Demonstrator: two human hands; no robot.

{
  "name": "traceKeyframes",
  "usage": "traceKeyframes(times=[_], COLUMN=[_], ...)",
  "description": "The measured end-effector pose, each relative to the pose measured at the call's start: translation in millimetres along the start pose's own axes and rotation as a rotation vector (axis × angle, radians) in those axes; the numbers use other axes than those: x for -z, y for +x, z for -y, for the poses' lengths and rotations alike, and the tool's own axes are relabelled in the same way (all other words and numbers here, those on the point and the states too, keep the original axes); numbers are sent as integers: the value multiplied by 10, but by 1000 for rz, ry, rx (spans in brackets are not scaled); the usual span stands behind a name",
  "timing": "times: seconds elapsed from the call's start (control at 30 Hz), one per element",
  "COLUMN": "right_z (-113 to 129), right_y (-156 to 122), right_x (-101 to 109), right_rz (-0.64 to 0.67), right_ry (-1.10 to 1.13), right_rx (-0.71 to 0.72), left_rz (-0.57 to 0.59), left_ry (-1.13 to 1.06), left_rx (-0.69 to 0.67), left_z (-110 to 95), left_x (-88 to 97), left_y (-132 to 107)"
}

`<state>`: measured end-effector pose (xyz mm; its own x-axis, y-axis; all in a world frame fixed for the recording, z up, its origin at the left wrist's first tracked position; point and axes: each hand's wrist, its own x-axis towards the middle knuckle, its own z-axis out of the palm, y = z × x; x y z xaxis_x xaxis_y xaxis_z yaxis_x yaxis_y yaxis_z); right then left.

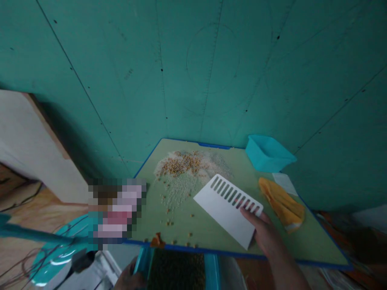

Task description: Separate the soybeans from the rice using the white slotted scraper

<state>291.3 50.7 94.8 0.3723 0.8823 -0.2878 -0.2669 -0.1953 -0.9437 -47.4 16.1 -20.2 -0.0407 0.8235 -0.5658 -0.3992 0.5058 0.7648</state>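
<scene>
My right hand (264, 233) grips a flat white slotted scraper (226, 217) by its right end, the row of slots along its far edge. It is over the pale green tabletop (217, 241), just in front of a spread heap of yellow beans (184, 163) mixed with small white grains (181, 189). At the bottom edge my left hand (131, 278), partly cut off, is closed on the left side of a turquoise bin (213, 272). Dark small grains (177, 268) fill the bin, which sits below the table's front edge. Several loose beans lie near that edge.
A turquoise basket (266, 155) stands at the table's back right, with an orange cloth (282, 203) and a white sheet (286, 183) near it. An orange-brown scrap (157, 241) lies on the front edge. A green wall (193, 68) rises behind; a turquoise stool (60, 249) and cables are left.
</scene>
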Motion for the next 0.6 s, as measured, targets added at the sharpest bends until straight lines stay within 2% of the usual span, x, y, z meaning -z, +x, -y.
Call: traceKeyframes(times=[0.27, 0.47, 0.6], right_z=[-44, -61, -28], right_y=[-65, -174, -287], right_x=[25, 42, -8], right_rz=[187, 219, 270], right_ry=[-130, -194, -206], right_rx=[-16, -5, -78], left_rz=[-32, 41, 108], left_ry=[-104, -104, -131], left_rx=[36, 200, 118], left_z=[-19, -124, -139], left_x=[-208, -236, -297], left_y=[-178, -214, -354])
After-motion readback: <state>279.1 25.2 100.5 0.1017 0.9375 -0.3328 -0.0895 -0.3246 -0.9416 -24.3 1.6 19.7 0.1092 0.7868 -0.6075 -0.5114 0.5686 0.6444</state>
